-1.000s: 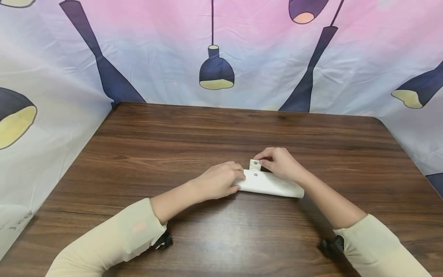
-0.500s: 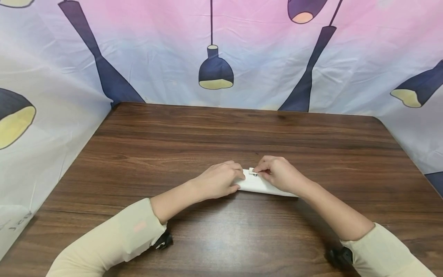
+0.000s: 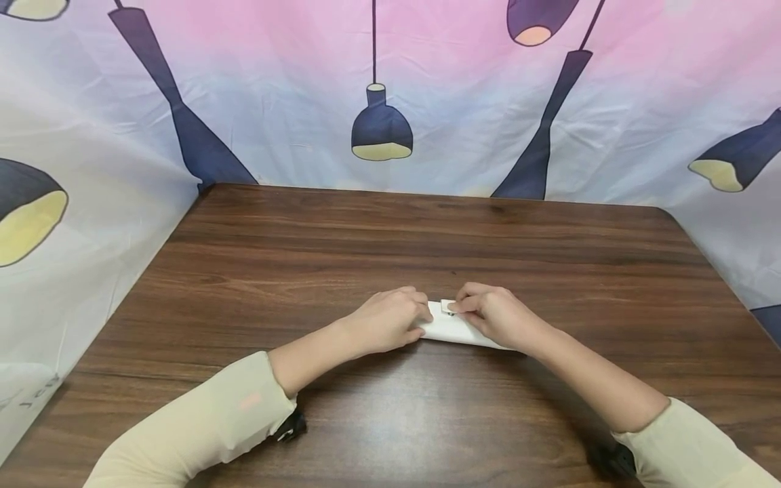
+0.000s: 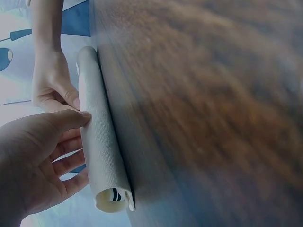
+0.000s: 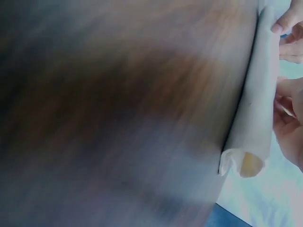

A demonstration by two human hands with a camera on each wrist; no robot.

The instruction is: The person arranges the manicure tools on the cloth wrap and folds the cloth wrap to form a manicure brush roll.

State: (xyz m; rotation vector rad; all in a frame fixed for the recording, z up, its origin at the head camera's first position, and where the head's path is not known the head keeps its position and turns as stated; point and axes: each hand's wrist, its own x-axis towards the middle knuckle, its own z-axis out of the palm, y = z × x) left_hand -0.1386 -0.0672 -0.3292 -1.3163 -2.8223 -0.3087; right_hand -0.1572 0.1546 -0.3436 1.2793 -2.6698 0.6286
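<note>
A white rolled-up pouch (image 3: 454, 332) lies lengthwise on the table in the head view. Its small strap (image 3: 446, 306) with a metal snap is folded down over the top of the roll. My left hand (image 3: 387, 321) holds the roll's left part, thumb on the near side and fingers bent over the top. With thumb and forefinger, my right hand (image 3: 502, 317) pinches the strap, right over the snap; the right end of the roll is partly hidden behind it. In the left wrist view, the pouch's open end (image 4: 112, 201) shows something dark-and-white striped inside.
A dark wood-grain table (image 3: 305, 237) lies under both hands. Cloth printed with lamps (image 3: 381, 132) hangs behind the table and along its sides. Black wrist devices (image 3: 291, 425) sit under both sleeves.
The strap stood up beyond the roll with its snap showing; my right hand has brought it down towards me onto the roll. My left hand has stayed in place.
</note>
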